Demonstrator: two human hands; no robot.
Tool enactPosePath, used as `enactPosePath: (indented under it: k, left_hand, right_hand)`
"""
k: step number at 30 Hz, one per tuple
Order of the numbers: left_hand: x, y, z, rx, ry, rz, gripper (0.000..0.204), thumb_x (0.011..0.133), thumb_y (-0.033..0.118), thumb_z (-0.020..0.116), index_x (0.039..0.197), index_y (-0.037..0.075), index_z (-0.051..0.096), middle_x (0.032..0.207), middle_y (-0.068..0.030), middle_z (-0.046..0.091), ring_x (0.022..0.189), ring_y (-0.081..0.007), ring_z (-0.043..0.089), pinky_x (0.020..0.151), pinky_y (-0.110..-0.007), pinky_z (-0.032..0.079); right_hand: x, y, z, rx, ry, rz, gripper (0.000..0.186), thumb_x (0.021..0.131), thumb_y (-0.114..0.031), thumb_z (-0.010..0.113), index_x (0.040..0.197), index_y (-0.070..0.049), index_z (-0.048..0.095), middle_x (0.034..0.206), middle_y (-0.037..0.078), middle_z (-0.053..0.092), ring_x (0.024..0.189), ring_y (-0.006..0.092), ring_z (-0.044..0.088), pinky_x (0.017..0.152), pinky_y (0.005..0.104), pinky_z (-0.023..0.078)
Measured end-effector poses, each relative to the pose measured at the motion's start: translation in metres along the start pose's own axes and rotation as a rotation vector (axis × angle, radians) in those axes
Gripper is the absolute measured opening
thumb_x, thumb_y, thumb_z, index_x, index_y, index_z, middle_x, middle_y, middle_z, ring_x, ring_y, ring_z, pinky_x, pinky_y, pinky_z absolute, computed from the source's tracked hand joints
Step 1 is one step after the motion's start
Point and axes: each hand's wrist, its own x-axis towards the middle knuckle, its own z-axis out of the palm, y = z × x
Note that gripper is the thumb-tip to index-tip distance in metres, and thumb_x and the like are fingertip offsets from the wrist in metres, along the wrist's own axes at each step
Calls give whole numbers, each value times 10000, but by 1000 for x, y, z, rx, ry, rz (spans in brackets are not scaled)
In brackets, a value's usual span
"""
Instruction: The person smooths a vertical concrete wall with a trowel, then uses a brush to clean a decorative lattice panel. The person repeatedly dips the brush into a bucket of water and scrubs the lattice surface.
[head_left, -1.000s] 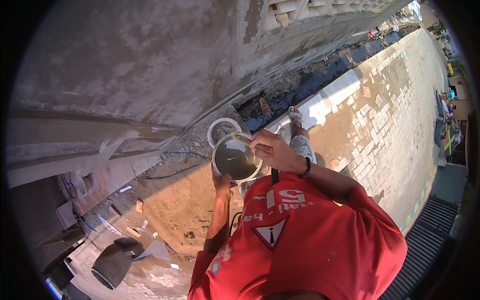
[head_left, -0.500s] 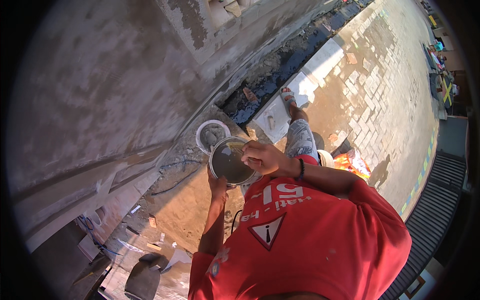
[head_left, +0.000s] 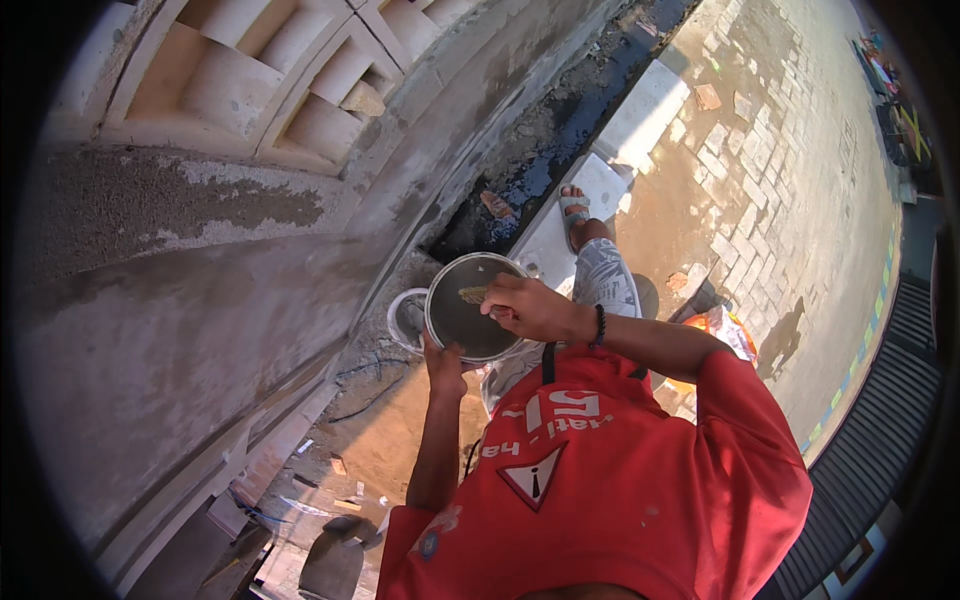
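A round bucket [head_left: 428, 305] of grey liquid is held up in front of my body. My left hand [head_left: 443, 367] grips it at its near left rim, thumb over the edge and fingers under the side. Closed around a brush [head_left: 473, 295], my right hand [head_left: 535, 309] is above the bucket's right part. The brush's yellowish bristles point left over the grey liquid; its handle is mostly hidden in my fist. Behind the held bucket, a white bucket [head_left: 398, 322] stands on the ground, partly covered by it.
A grey plastered wall [head_left: 200, 330] with openwork blocks [head_left: 230, 85] rises on the left. Along its foot runs a ditch of dark water [head_left: 540, 170], edged by a pale concrete slab [head_left: 645, 110] under my sandalled foot. Paving bricks [head_left: 745, 230] lie right; a cable [head_left: 370, 405] crosses the ground.
The held bucket appears larger and covers more of the white bucket. The brush remains over the liquid in my right hand. My view has shifted, showing more openwork blocks.
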Motion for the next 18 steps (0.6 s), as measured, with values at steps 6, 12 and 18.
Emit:
enactPosePath:
  k: [6,12,18]
  left_hand:
    - [43,51,66,15,-90,50,686,729,-66,401,1381,108,280,1162,-173,538,871,-270,667,536,-365,632]
    - [57,70,96,67,-94,104,708,725,-95,378,1390,126,279,1182,-173,523,891,-280,660,518,-354,627]
    - [71,67,122,91,-81,14,742,732,-109,362,1416,156,257,1217,-152,514,936,-278,649,518,-351,623]
  right_hand:
    - [35,23,-93,-45,82,-13,148,790,-18,631,937,-28,627,883,107,595,752,275,610,657,352,490]
    - [39,16,-131,-151,128,-4,152,791,-32,647,942,-25,637,895,108,616,833,286,602,720,361,481]
    - [16,71,-104,-27,235,-60,161,767,-27,611,926,-44,621,812,89,579,821,300,571,749,398,451]
